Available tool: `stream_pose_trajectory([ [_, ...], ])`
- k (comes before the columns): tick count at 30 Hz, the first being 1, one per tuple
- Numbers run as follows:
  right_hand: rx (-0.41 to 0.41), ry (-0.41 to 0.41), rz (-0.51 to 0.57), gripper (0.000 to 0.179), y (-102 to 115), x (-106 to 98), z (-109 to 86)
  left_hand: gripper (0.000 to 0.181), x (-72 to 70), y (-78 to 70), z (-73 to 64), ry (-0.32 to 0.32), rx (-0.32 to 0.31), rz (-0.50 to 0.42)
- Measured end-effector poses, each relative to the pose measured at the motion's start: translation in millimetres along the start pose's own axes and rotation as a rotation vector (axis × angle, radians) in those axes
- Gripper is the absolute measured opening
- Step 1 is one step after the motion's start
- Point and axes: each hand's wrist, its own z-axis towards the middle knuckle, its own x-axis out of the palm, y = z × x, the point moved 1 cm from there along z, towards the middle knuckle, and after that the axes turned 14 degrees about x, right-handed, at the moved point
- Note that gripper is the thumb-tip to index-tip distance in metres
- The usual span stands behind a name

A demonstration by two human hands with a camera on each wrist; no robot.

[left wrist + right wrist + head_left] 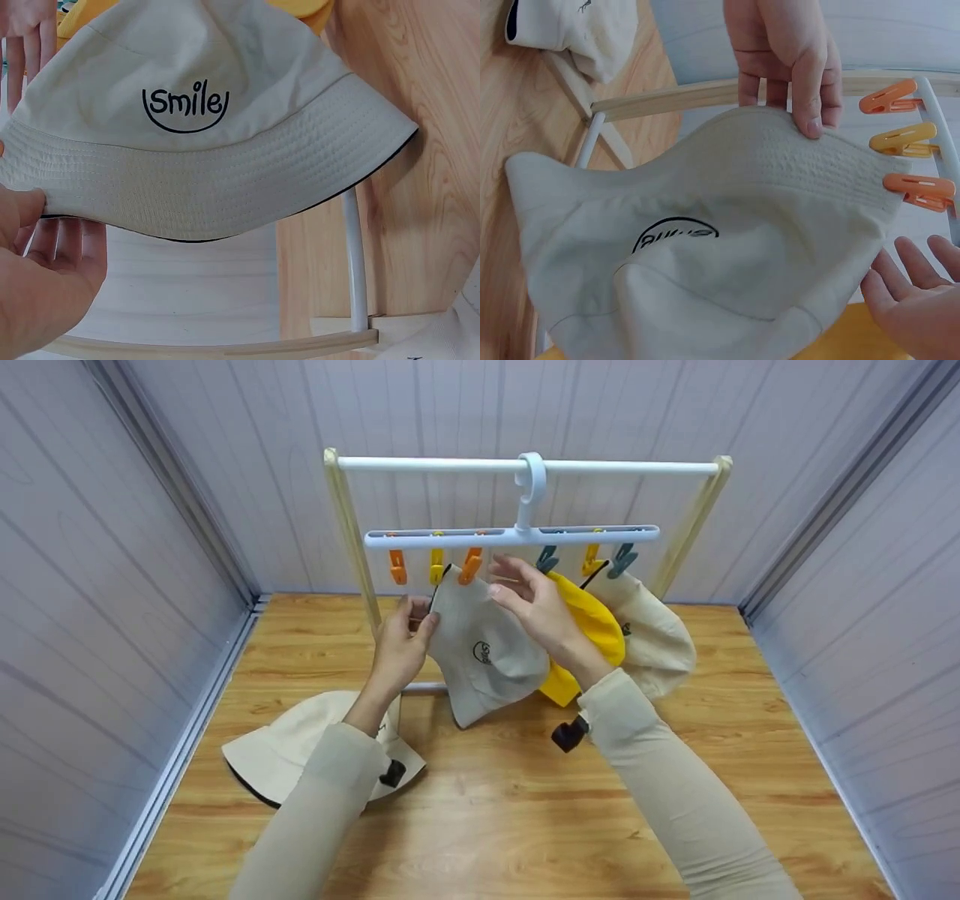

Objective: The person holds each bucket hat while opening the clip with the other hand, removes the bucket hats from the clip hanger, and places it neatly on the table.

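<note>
The grey hat point(510, 660) hangs at the middle of the rack, its brim edge caught by an orange clip point(470, 567) toward 12 o'clock. That bite looks shallow, near the brim's corner, so a tug could pull the cloth free and drop the hat onto the surface point(487, 832).

At the hat's 9 o'clock, the left hand point(397, 649) pinches the brim between thumb and fingers; letting go early would leave all the weight on that single clip, and the hat might swing or twist. A yellow clip point(437, 564) sits at 11 o'clock; whether it touches the brim I cannot tell.

The right hand point(544, 611), at 1 o'clock, has its fingers spread and holds nothing. A careless sweep there could knock the yellow hat point(600, 622) behind it, toward 3 o'clock, or the cream hat beyond.

Above, the hanger point(450, 541) hangs by one hook, so a hard downward pull on either end would probably tilt it. The loose hat point(300, 735) at 8 o'clock lies beneath the left forearm, where a sleeve could drag it.
</note>
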Motion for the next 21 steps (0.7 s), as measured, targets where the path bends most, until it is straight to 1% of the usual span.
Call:
stream_pose_trajectory([
  [5, 0.062, -0.009, 0.028, 0.059, 7.8, 7.9, 12.3, 0.012, 0.8, 1.1, -0.2, -0.01, -0.014, -0.03],
  [10, 0.098, 0.006, 0.066, 0.059, 10.6, 15.5, 22.7, 0.011, 0.4, 1.5, -1.1, -0.024, -0.008, -0.028],
  [15, 0.108, 0.045, 0.127, 0.054, 12.1, 20.5, 32.8, 0.012, -0.4, -1.0, -3.4, -0.024, -0.008, -0.04],
  [21, 0.073, 0.067, 0.194, 0.046, 11.6, 19.8, 39.7, 0.012, -0.1, -1.8, -4.0, -0.024, -0.012, -0.049],
])
